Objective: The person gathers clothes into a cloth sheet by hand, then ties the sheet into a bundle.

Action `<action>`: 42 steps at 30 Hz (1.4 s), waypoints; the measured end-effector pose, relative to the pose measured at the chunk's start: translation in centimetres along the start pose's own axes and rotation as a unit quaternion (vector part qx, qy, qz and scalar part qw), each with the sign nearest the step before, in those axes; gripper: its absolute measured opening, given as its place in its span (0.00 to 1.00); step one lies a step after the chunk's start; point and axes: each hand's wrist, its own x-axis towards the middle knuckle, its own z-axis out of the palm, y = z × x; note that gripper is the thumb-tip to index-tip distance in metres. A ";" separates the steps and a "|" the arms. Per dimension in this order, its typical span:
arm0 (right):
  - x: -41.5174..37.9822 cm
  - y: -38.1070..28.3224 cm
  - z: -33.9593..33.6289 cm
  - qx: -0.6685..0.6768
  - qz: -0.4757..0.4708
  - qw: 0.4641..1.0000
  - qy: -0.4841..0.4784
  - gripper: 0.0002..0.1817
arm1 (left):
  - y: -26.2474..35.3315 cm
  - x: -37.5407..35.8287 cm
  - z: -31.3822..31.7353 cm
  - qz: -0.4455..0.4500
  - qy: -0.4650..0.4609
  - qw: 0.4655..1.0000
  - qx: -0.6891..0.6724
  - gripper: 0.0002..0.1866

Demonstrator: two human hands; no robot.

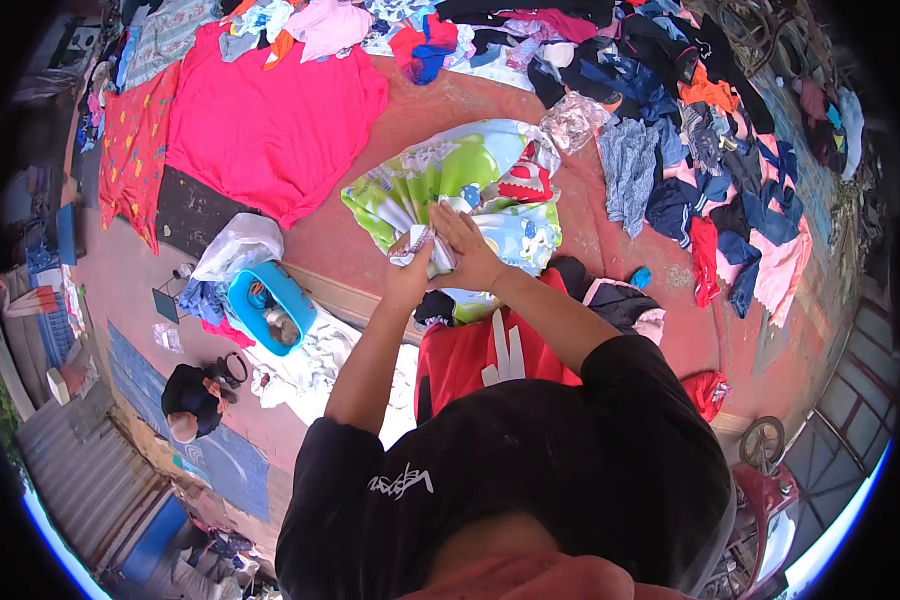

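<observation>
Working a soft fold like this one well depends on the two hands sharing the job. The cartoon-print cloth (480, 143) in green, white and pale blue spreads in front of the person, below and beyond the hands, with its near edge beside the red fabric with white stripes (452, 362). The right hand (473, 257) has its fingers stretched out, close together and laid against the cloth rather than clenched. The left hand (410, 268) is at the pale patterned bunch (432, 246) between the hands; its fingertips are hidden, so whether it pinches that fabric firmly cannot be told.

A light hold at the bunch with the left, while the flat right palm presses and smooths outward, would suit such thin, slippery-looking material better than a tight squeeze, which would set creases. The creases fan out from the hands, so drawing the slack along them, not across, should flatten the cloth more evenly. The red-and-white piece (526, 182) lies against the print at its far right and could get caught in a fold; keeping its edge in sight helps. Care is also wise at the near side, where the dark bundle (434, 308) sits close by and might drag along if the edge is pulled sharply.
</observation>
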 end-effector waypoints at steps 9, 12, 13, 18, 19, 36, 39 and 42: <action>-9.1 -0.2 9.8 0.205 -0.083 0.953 -0.205 0.12 | -3.8 -10.8 -0.4 -0.065 -0.238 0.959 0.140 0.16; -9.9 0.2 11.0 0.088 0.079 0.962 -0.244 0.07 | -6.2 -10.3 -0.7 -0.145 -0.126 0.980 0.056 0.13; -8.9 2.0 13.1 0.292 0.083 0.939 -0.162 0.07 | -5.6 -9.4 -0.8 -0.103 -0.092 0.989 0.054 0.13; 4.8 -0.1 7.3 0.129 0.046 0.990 -0.033 0.12 | 4.1 -0.8 -1.4 0.080 0.030 0.996 0.007 0.12; 7.9 -1.9 4.8 0.074 0.053 0.994 -0.061 0.13 | 7.4 0.3 -2.4 0.093 0.019 0.995 0.015 0.15; 11.7 -6.4 1.4 -0.025 -0.155 0.970 0.188 0.05 | 8.6 1.2 2.6 0.221 0.014 0.963 0.154 0.11; 8.6 -8.1 -1.0 0.099 -0.146 0.983 0.043 0.09 | 10.0 -1.3 1.9 0.075 0.023 0.995 0.058 0.16; 8.5 -11.4 -1.3 0.141 -0.109 0.984 0.025 0.09 | 9.4 -0.1 4.8 0.302 0.363 0.850 0.233 0.18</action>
